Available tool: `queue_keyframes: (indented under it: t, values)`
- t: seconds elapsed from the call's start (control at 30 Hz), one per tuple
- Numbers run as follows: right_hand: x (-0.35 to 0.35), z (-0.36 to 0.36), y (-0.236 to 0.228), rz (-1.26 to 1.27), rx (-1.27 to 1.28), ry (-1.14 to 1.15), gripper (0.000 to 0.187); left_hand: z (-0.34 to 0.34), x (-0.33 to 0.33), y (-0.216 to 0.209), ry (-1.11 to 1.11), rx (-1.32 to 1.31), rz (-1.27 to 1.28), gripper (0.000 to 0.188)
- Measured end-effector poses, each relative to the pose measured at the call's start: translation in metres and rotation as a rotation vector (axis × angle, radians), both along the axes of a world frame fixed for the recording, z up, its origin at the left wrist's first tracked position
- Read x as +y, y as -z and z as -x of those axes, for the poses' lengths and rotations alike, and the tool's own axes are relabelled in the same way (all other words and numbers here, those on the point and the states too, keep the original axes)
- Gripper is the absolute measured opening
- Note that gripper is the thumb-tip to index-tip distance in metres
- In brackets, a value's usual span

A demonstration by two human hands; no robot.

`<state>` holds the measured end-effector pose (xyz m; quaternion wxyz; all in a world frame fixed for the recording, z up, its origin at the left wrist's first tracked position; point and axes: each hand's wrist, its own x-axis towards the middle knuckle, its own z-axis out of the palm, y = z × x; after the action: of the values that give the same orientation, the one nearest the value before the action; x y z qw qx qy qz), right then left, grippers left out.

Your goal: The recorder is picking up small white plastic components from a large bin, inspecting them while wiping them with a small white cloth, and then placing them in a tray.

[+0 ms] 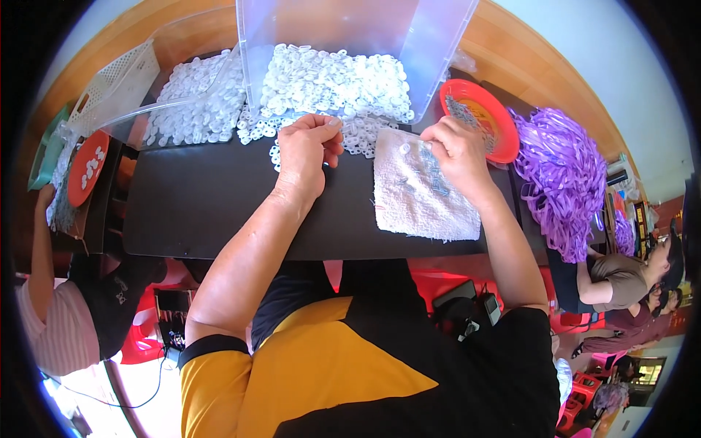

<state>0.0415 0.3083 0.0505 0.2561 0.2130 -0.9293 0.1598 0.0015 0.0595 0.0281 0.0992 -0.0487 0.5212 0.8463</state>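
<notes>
My left hand (310, 150) is raised over the dark table, its thumb and fingers pressed together; whatever is in them is too small to make out. Just behind it lie small white plastic pieces with holes (361, 135), spilling from a clear plastic box (431, 66). My right hand (458, 150) pinches with thumb and forefinger above a white towel (409, 219); what it grips cannot be made out. Thin grey metal pieces (437, 182) lie on the towel, with one white piece (404, 148) near its far edge.
A red plate (504, 131) with more grey pieces stands at the right, beside a heap of purple straps (562, 175). At the left are a second clear bin of white pieces (197, 102) and a white basket (117, 84). A co-worker's arm (44, 241) reaches in beside another red plate (89, 171).
</notes>
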Motion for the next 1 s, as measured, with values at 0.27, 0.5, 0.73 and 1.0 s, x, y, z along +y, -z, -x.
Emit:
queue_keyframes:
  t: [0.27, 0.5, 0.73, 1.0]
  values:
    - [-0.022, 0.0, 0.007, -0.278, -0.056, 0.161, 0.009, -0.002, 0.0, 0.001, 0.079, 0.02, 0.085, 0.009]
    - [-0.033, 0.007, 0.01, -0.184, -0.143, 0.137, 0.009, -0.004, 0.001, -0.002, 0.104, 0.014, 0.053, 0.007]
    - [-0.043, 0.005, 0.021, -0.251, -0.014, 0.068, 0.011, -0.007, 0.003, -0.002, 0.143, 0.03, 0.093, 0.008]
    - [-0.051, -0.005, 0.016, -0.291, 0.046, 0.083, 0.013, -0.011, 0.005, -0.004, 0.21, 0.069, 0.113, 0.01]
